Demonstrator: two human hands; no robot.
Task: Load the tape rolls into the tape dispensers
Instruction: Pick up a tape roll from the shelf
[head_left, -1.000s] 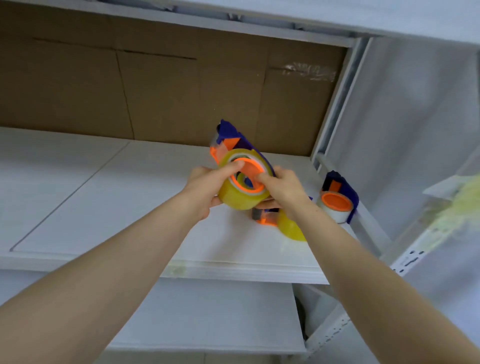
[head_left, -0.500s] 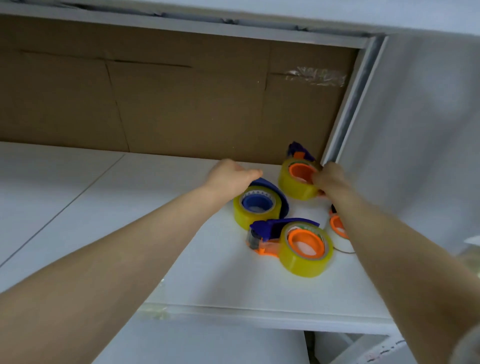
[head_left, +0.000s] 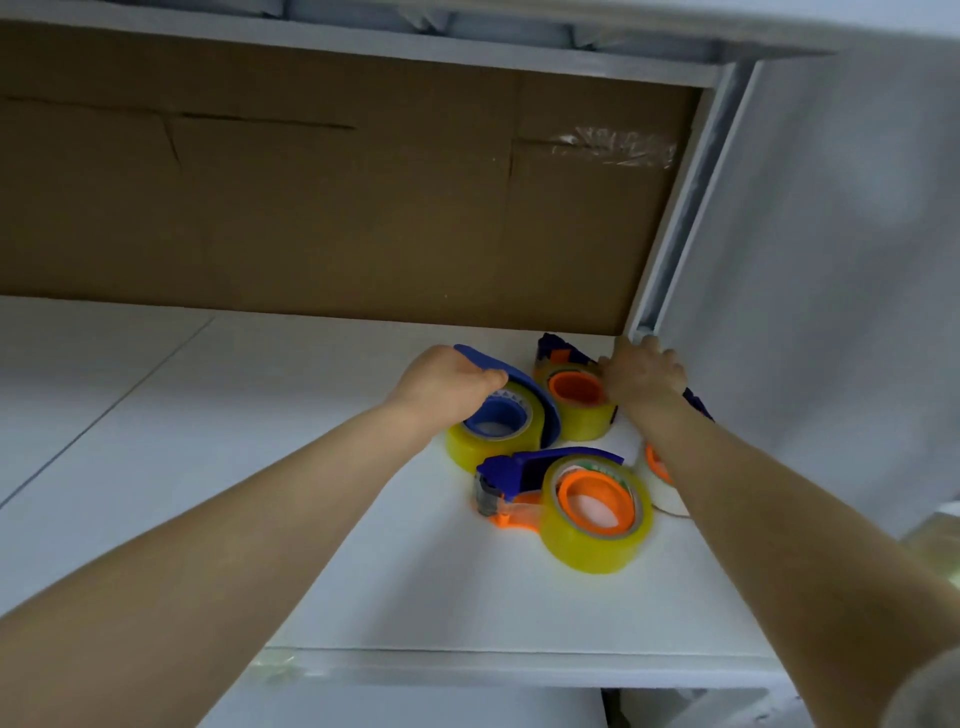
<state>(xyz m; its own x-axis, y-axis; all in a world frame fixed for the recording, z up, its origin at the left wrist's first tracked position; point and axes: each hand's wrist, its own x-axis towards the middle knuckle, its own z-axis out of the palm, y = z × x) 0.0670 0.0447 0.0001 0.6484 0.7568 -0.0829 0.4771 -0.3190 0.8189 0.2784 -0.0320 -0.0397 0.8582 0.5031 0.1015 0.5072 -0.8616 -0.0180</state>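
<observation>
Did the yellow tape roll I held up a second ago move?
Yes: the yellow tape roll with orange hub went down onto the white shelf, beside the white corner post.

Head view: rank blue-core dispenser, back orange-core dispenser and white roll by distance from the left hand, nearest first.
1. blue-core dispenser: left of the group, gripped by the left hand.
2. back orange-core dispenser: just to its right, under the right hand.
3. white roll: far right, partly hidden by the right forearm.
</observation>
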